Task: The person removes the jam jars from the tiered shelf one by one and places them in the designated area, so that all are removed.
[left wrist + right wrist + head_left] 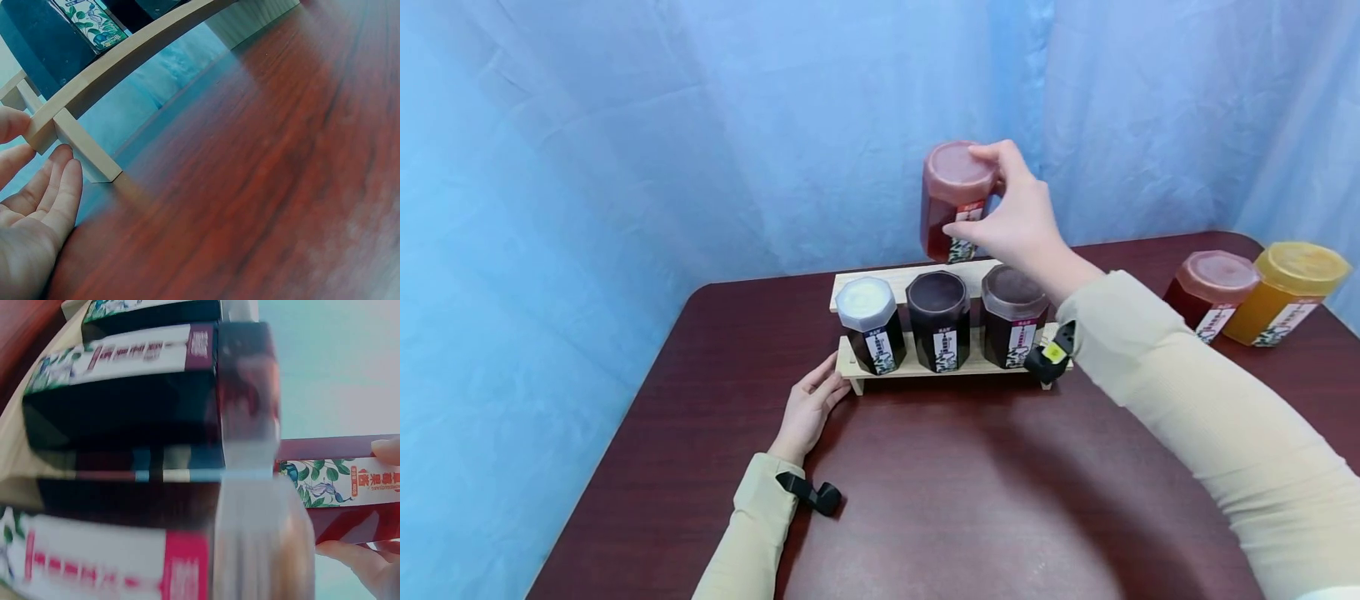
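High over the back tier of a two-tier wooden rack, my right hand grips a jar of red jam with a pink lid, thumb and fingers on opposite sides. Its label shows in the right wrist view, where fingers hold the jar near the right edge. My left hand holds the rack's front left end. In the left wrist view its fingertips sit at the board's corner and beside the short leg. The lower tier carries a white-lidded dark jar, a black-lidded jar and a brownish-lidded jar.
On the table's right side stand another pink-lidded red jar and a yellow jar, side by side. Blue curtains hang behind the dark red wooden table. My right forearm passes over the table between the rack and those jars.
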Tool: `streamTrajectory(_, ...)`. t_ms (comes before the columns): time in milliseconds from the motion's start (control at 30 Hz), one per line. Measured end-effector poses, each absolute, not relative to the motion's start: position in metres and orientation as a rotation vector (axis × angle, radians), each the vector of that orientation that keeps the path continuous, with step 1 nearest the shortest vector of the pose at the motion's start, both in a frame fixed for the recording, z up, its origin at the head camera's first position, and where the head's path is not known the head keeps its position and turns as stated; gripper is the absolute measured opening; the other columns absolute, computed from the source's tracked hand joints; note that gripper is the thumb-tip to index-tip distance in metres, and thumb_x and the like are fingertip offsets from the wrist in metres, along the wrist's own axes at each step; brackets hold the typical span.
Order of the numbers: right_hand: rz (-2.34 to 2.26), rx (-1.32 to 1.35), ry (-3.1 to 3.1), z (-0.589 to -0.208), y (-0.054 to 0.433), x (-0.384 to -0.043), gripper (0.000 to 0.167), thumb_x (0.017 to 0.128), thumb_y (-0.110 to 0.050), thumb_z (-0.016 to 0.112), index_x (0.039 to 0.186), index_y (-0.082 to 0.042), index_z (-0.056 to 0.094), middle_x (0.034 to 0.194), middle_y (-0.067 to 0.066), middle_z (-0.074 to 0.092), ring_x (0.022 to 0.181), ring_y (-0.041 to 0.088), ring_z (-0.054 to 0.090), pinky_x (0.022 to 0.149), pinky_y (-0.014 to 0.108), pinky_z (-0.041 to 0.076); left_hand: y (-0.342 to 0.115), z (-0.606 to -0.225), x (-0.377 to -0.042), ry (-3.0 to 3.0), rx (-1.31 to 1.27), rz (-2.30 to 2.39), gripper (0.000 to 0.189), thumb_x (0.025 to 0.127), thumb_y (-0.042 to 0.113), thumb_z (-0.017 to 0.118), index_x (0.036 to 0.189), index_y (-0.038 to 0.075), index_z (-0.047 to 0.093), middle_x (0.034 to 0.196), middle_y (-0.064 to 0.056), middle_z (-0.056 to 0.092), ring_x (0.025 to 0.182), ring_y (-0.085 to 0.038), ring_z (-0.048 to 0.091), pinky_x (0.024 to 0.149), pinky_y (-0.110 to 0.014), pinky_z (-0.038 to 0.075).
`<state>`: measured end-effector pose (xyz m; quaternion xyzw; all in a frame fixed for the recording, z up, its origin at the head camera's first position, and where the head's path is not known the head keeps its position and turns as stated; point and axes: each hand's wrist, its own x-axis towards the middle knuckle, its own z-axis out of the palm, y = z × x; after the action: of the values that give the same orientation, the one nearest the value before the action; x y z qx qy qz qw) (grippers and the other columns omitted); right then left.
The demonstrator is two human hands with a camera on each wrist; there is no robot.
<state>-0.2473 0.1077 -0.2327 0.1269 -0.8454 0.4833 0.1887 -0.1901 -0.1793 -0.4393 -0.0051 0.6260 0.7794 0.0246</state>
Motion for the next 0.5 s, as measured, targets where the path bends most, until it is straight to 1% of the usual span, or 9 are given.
streamTrajectory(67,1.344,0.350,-2.359,-0.233,0.115,-0.245,0.077,0.070,-0.007,0.080,0.136,-0.016,0.041,0.126,0.007,0.058,0.106,0.018,0.057,0.070,0.021,0.043,-0.180,-0.439,-0.191,1.936,-0.015,2.421,0.047,0.097,0.003,0.048,0.143,-0.002,0.038,0.128,-0.015,0.054,0.092,-0.008,0.062,0.085,-0.023,0.051)
streamTrajectory(167,1.323,0.364,-2.324,-0.236,0.125,-0.242,0.076,0.069,-0.006,0.080,0.135,-0.016,0.043,0.128,0.007,0.058,0.110,0.018,0.058,0.076,0.019,0.042,-0.180,-0.440,-0.191,1.948,-0.013,2.424,0.047,0.097,0.003,0.048,0.143,-0.002,0.038,0.122,-0.010,0.057,0.091,-0.008,0.061,0.084,-0.023,0.051)
streamTrajectory(233,1.307,0.381,-2.294,-0.239,0.131,-0.241,0.075,0.069,-0.005,0.080,0.135,-0.016,0.045,0.129,0.007,0.057,0.113,0.020,0.058,0.081,0.019,0.042,-0.180,-0.440,-0.190,1.951,-0.016,2.426,0.047,0.097,0.003,0.048,0.142,-0.003,0.038,0.120,-0.008,0.058,0.090,-0.008,0.061,0.084,-0.022,0.051)
streamTrajectory(333,1.285,0.397,-2.247,-0.245,0.141,-0.238,0.075,0.067,-0.004,0.081,0.134,-0.014,0.047,0.131,0.007,0.056,0.115,0.022,0.058,0.087,0.017,0.041,-0.180,-0.440,-0.188,1.946,-0.022,2.420,0.047,0.097,0.004,0.049,0.142,-0.003,0.038,0.125,-0.012,0.056,0.091,-0.008,0.061,0.085,-0.023,0.051)
streamTrajectory(433,1.245,0.408,-2.208,-0.250,0.151,-0.235,0.076,0.065,-0.002,0.082,0.133,-0.013,0.048,0.132,0.006,0.055,0.117,0.024,0.057,0.087,0.013,0.042,-0.180,-0.440,-0.188,1.934,-0.037,2.421,0.047,0.097,0.003,0.048,0.142,-0.002,0.038,0.131,-0.017,0.052,0.092,-0.008,0.061,0.085,-0.023,0.051)
streamTrajectory(500,1.216,0.410,-2.188,-0.252,0.159,-0.234,0.077,0.065,-0.002,0.083,0.133,-0.013,0.049,0.133,0.005,0.055,0.118,0.024,0.057,0.088,0.011,0.042,-0.180,-0.439,-0.188,1.924,-0.057,2.432,0.046,0.097,0.002,0.048,0.142,0.000,0.040,0.132,-0.018,0.051,0.092,-0.008,0.062,0.085,-0.023,0.051)
